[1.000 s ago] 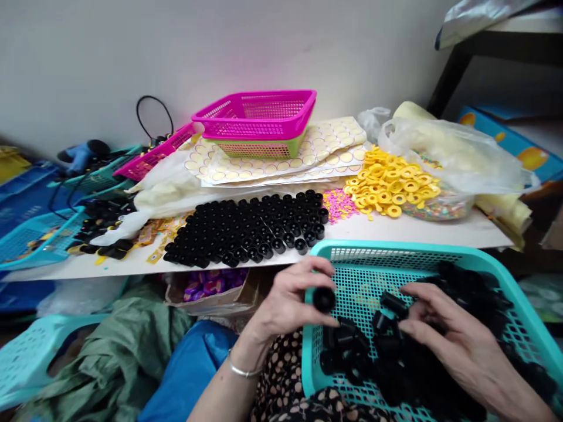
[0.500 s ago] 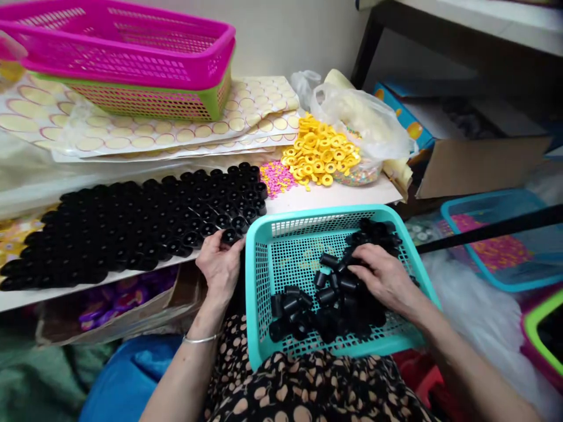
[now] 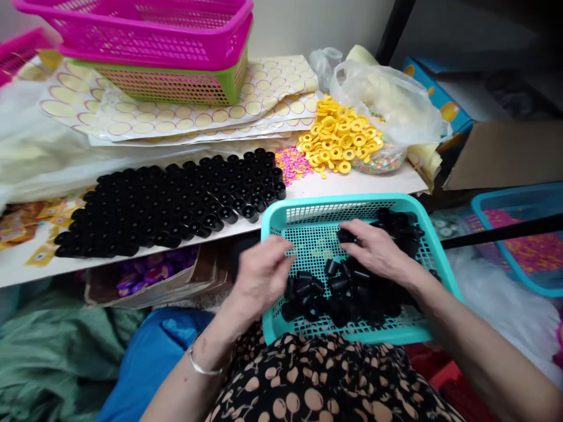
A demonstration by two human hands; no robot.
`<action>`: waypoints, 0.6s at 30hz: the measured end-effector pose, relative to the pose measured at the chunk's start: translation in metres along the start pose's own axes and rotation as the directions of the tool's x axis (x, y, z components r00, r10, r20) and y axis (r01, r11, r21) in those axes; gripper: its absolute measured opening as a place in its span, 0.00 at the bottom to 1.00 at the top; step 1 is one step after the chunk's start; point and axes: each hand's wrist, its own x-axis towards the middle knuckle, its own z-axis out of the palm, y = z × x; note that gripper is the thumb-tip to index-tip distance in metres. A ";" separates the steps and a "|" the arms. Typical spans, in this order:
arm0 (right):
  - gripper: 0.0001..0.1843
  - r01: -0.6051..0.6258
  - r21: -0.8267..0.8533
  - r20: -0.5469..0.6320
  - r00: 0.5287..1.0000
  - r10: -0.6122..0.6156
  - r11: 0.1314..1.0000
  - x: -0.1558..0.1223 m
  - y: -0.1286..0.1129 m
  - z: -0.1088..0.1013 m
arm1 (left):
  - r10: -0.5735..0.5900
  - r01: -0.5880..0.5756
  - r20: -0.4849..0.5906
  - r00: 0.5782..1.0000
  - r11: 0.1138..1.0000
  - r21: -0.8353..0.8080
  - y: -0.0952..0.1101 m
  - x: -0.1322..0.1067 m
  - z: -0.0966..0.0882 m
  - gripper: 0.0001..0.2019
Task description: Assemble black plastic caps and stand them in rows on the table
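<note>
My right hand [image 3: 376, 249] is over the turquoise mesh basket [image 3: 352, 202], its fingertips pinching a small black plastic cylinder [image 3: 345, 236]. Below it, loose black cylinders [image 3: 341, 293] lie heaped in the basket, and more are piled in its far right corner. My left hand [image 3: 264, 274], blurred by motion, is at the basket's left rim. Its fingers look curled, but whether they hold anything cannot be made out. On the white shelf to the left, black cylinders [image 3: 176, 202] stand upright, packed in close rows with their hollow ends up.
Behind the basket, yellow plastic rings [image 3: 341, 140] are heaped beside tiny pink and orange pieces [image 3: 292, 165] and a clear plastic bag [image 3: 391, 105]. Stacked pink and green baskets [image 3: 176, 82] stand on printed sheets [image 3: 272, 111]. A dark bar [image 3: 505, 232] crosses at right.
My left hand has left the front edge of the black rows and moved right to the basket rim. My right hand has lifted a cylinder from the heap. The view has shifted left.
</note>
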 end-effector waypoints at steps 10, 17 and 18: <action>0.17 -0.200 0.980 0.192 0.931 0.310 -0.004 -0.062 -0.011 0.012 | -0.102 -0.140 0.615 0.782 0.932 0.333 0.000 -0.011 0.043 0.04; 0.15 -0.083 0.989 0.117 0.945 0.305 -0.122 -0.064 -0.022 0.023 | -0.219 0.537 0.645 0.732 0.768 -0.349 0.035 0.011 0.028 0.08; 0.15 -0.074 0.992 0.102 0.947 0.304 -0.101 -0.065 -0.024 0.024 | -0.226 0.579 0.647 0.728 0.707 -0.406 0.037 0.011 0.030 0.09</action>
